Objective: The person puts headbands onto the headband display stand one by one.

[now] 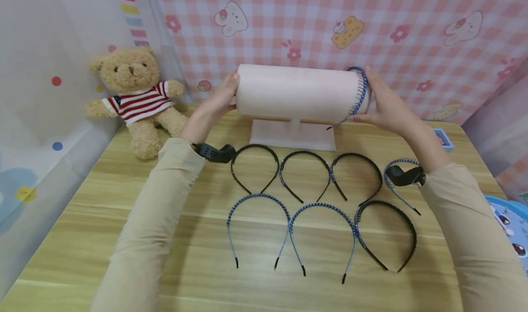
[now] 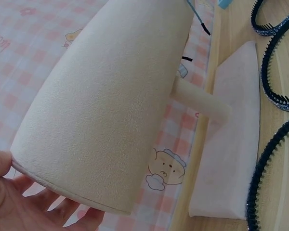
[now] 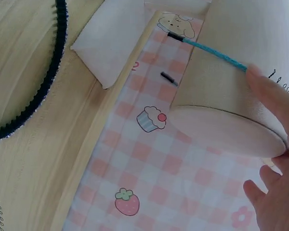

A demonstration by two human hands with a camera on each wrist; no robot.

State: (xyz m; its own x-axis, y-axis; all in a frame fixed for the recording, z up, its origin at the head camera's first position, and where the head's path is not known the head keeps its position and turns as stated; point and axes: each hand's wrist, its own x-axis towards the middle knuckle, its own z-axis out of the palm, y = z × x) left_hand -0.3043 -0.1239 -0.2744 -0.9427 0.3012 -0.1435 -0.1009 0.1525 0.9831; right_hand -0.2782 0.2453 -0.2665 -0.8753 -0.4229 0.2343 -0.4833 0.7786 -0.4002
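Note:
A pale pink cylindrical headband stand (image 1: 294,92) lies sideways on its post above a flat base (image 1: 293,134). At its left end, my left hand (image 1: 220,92) holds the rim, with fingers along the end face in the left wrist view. A blue toothed headband (image 1: 360,94) goes over the cylinder's right end. My right hand (image 1: 385,103) grips this headband between the thumb in front and fingers at the top. In the right wrist view the thumb (image 3: 267,89) presses on its blue arm (image 3: 216,55), while the other fingers curl beside the end face.
In front of the stand, several headbands lie in two rows, among them a black one (image 1: 255,146) and a blue one (image 1: 259,195). A teddy bear (image 1: 138,101) sits at the back left. A blue round object (image 1: 509,220) is at the right edge, partly behind the sleeve.

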